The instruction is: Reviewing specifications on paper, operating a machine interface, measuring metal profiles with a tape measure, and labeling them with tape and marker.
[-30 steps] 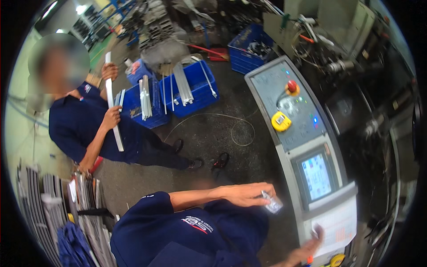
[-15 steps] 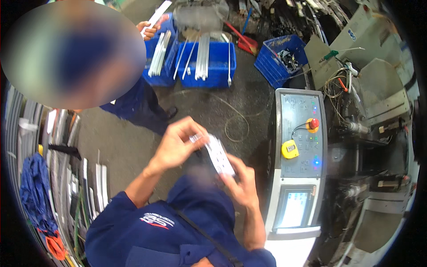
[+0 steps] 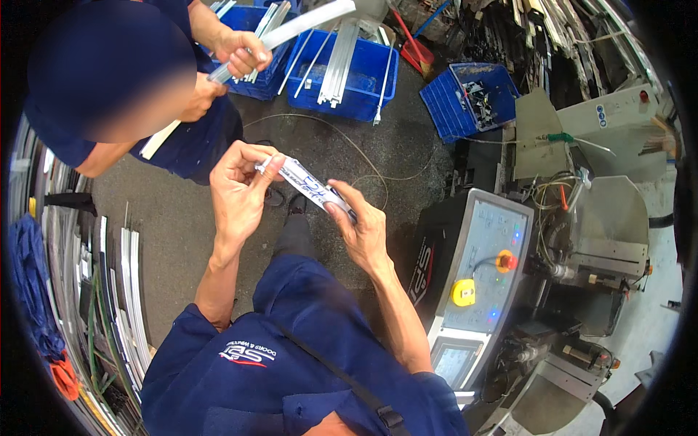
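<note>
A short piece of white profile (image 3: 311,187) with blue handwriting on its face is held slantwise in front of my body. My left hand (image 3: 241,190) grips its upper left end between thumb and fingers. At the lower right end, the thumb and fingers of my right hand (image 3: 361,227) close around it. Across from me at the upper left, a person in dark blue holds a longer pale profile (image 3: 309,23) in both hands.
To my right stands a control panel (image 3: 480,254) with a red stop button (image 3: 508,262) and a yellow tape measure (image 3: 463,293). Blue crates (image 3: 363,107) with profiles lie ahead; another blue crate (image 3: 447,109) holds offcuts. Long profiles (image 3: 131,291) line the left. A hose (image 3: 342,134) crosses the floor.
My view has turned toward the right. The profile piece has tilted in my hands, so its written face now shows. The other person has come closer, now with both hands on the longer profile.
</note>
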Demonstrator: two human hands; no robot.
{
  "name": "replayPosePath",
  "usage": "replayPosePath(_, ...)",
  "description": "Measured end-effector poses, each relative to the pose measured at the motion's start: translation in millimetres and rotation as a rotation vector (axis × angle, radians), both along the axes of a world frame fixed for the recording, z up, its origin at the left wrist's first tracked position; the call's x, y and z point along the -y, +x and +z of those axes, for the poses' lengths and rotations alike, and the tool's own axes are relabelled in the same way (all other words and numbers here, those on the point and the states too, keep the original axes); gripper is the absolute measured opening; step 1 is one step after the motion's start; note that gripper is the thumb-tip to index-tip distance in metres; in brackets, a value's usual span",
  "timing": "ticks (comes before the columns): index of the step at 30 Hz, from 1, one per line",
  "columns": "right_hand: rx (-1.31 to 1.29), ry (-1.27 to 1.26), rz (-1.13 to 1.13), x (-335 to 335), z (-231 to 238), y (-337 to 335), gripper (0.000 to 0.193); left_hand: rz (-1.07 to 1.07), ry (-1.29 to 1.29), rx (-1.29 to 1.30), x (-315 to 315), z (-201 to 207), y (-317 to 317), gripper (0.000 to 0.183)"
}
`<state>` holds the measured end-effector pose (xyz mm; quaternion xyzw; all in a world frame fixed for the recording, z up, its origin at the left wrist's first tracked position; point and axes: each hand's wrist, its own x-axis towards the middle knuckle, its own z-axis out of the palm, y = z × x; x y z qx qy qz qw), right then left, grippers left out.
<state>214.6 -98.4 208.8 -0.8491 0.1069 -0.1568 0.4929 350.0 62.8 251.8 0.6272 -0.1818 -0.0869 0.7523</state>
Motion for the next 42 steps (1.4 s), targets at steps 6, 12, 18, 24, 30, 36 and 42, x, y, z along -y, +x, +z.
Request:
replayPosePath(6,-0.139,0.131,-0.064,25,-4,87,0.027,0.053,-0.037,0.068,21,-6,80,0.014)
replayPosePath(12,-0.158,0.312,-0.083,39,-4,146,0.024,0.090,-0.106,0.050,36,-8,146,0.015)
replayPosePath(18,-0.234,0.167,-0.386,51,-24,185,0.022,-0.061,0.191,0.644,64,-2,123,0.013)
replayPosePath(24,-0.298,0.169,-0.571,66,-94,193,0.024,-0.119,0.139,0.665,70,-28,103,0.020)
replayPosePath(30,-0.655,0.090,-0.715,168,-235,100,0.038,0.297,0.240,0.566,79,10,111,0.018)
replayPosePath(36,-0.272,0.885,0.015,164,-103,163,0.044,0.293,-0.132,-0.279,101,-21,102,0.012)
replayPosePath(42,-0.123,1.132,0.435,148,-47,179,0.068,0.244,-0.166,-0.272,133,-11,104,0.014)
